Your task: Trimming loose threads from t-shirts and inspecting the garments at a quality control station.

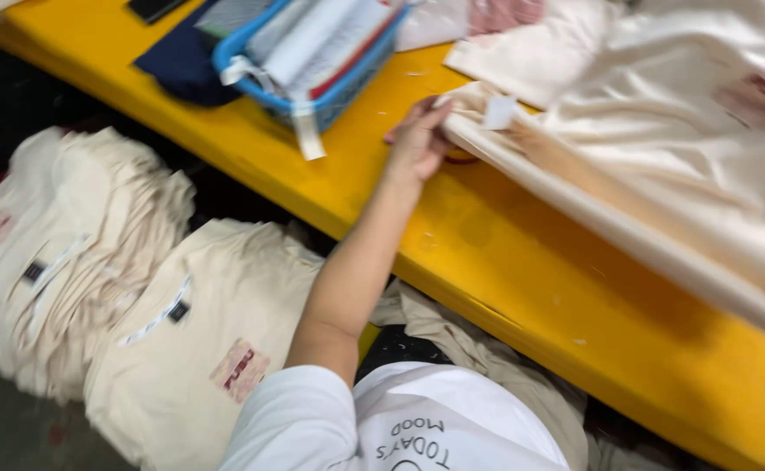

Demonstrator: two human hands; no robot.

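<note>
The person's left hand [417, 139] is stretched out over the yellow table [522, 262], its fingers closed in a pinch on the near corner of a cream garment [627, 218] that lies across the right side of the table. The held edge appears folded or rolled into a long band running from the hand toward the lower right corner of the view; a small white tag [498, 112] sits on the cloth just beside the fingertips. The right hand is not in view, so its grip cannot be reported. More cream fabric [679, 78] lies spread behind the band, not yet gathered. Below the table edge, two piles of folded cream garments [94, 262] rest stacked, each showing a neck label and a reddish print; these look finished. A blue basket [312, 61] holding papers stands on the table left of the hand, well apart from the cloth. Judged from the layout, many pieces are already folded and stacked, one is in hand at an early fold, and the loose cloth behind remains to be handled.
</note>
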